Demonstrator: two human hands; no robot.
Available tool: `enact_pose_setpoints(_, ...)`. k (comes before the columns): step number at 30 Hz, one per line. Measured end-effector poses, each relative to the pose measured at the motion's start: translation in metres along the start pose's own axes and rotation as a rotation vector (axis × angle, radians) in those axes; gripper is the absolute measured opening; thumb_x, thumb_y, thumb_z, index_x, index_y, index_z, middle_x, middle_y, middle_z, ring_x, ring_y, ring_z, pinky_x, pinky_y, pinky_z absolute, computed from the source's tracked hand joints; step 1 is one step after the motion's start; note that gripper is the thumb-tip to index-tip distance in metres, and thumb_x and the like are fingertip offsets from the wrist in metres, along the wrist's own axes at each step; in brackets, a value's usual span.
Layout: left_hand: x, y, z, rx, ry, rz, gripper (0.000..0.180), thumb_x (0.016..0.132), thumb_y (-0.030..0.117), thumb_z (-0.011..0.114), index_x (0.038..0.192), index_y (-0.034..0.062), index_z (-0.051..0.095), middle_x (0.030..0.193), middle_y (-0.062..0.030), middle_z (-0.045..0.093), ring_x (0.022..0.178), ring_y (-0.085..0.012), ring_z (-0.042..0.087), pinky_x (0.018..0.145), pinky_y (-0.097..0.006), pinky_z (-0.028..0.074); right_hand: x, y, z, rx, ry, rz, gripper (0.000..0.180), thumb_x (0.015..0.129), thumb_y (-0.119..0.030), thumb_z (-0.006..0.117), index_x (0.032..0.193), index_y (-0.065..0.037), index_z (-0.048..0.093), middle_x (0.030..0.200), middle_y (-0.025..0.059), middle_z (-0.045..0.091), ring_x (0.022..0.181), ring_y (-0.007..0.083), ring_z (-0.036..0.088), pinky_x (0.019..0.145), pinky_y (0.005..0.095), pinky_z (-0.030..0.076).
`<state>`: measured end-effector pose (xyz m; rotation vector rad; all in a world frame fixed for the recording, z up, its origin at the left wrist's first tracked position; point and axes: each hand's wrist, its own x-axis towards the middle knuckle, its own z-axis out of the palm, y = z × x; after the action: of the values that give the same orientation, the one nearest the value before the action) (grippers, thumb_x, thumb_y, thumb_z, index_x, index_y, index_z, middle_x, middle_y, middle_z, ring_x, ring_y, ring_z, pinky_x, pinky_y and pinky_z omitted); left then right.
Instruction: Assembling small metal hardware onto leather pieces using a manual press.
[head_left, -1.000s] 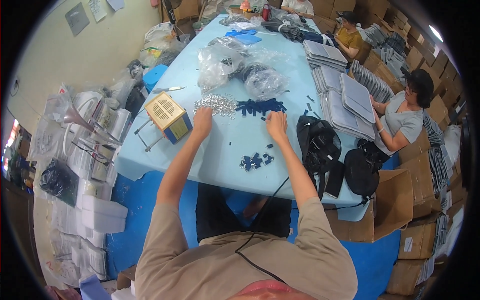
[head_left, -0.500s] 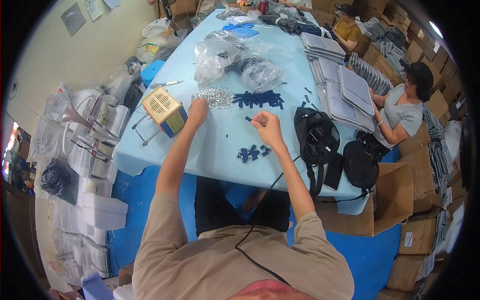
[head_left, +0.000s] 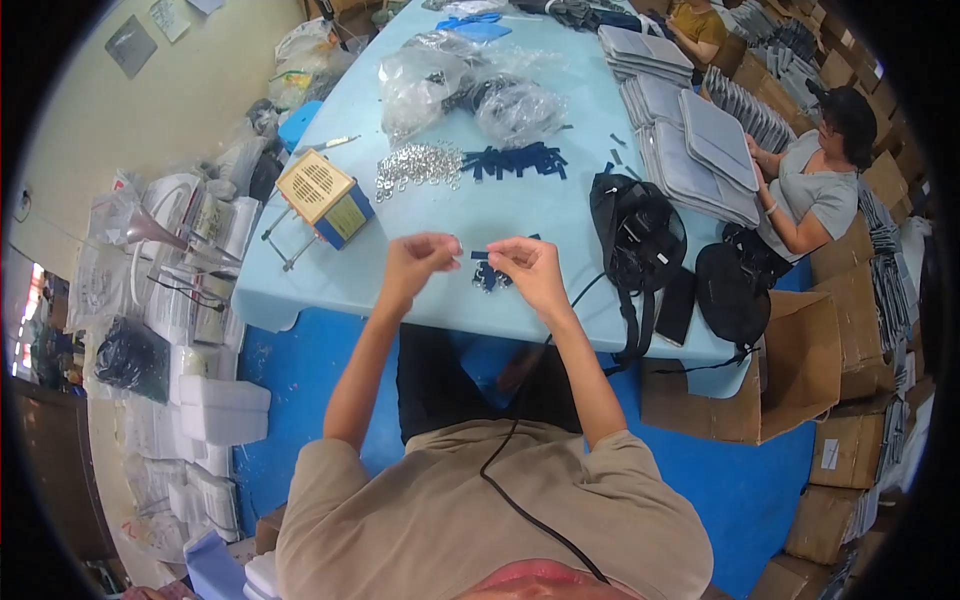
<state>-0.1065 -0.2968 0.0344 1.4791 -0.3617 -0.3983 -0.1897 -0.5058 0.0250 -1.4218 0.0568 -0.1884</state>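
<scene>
My left hand [head_left: 422,262] pinches a small shiny metal ring [head_left: 459,246] between thumb and fingertips. Just right of it, my right hand [head_left: 530,268] pinches a short navy webbing strip [head_left: 480,255], its free end pointing left toward the ring. The two pieces are close but apart. Below and partly behind my right hand lies a small cluster of navy strips with metal rings [head_left: 488,279]. Farther up the table are a heap of loose metal rings [head_left: 412,172] and, touching its right side, a heap of navy strips [head_left: 516,161].
A wooden-topped box-shaped device [head_left: 322,195] stands left on the pale blue table [head_left: 410,320]. Clear plastic bags [head_left: 425,90] lie at the back. Black bags [head_left: 640,235] and stacked grey panels [head_left: 690,175] are right, where a co-worker [head_left: 815,190] handles panels. A black cable [head_left: 490,470] crosses my body.
My left hand has come from the metal heap toward me with a ring. My right hand has moved slightly nearer me, still holding the strip. The view has shifted a little.
</scene>
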Motion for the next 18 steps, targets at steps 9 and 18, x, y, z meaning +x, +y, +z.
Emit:
enact_pose_setpoints(9, -0.072, -0.013, 0.032, -0.163, 0.076, -0.027, 0.019, 0.096, 0.011, 0.070, 0.108, -0.0038, 0.072, 0.086, -0.0075, 0.073, 0.076, -0.0128, 0.069, 0.072, -0.025, 0.054, -0.048, -0.002, 0.018, 0.117, -0.042, 0.120, 0.011, 0.088, 0.003, 0.073, 0.098, 0.002, 0.071, 0.092, 0.0072, 0.073, 0.086, 0.0117, 0.069, 0.081, 0.0254, 0.055)
enact_pose_setpoints(18, -0.098, -0.019, 0.040, -0.398, 0.110, -0.177, 0.021, 0.097, 0.009, 0.067, 0.114, -0.0033, 0.070, 0.084, -0.0049, 0.070, 0.075, -0.0119, 0.065, 0.070, -0.024, 0.053, -0.063, -0.001, 0.021, 0.139, -0.044, 0.126, 0.011, 0.087, 0.002, 0.075, 0.097, 0.002, 0.071, 0.091, 0.0076, 0.073, 0.085, 0.0111, 0.068, 0.079, 0.0262, 0.055)
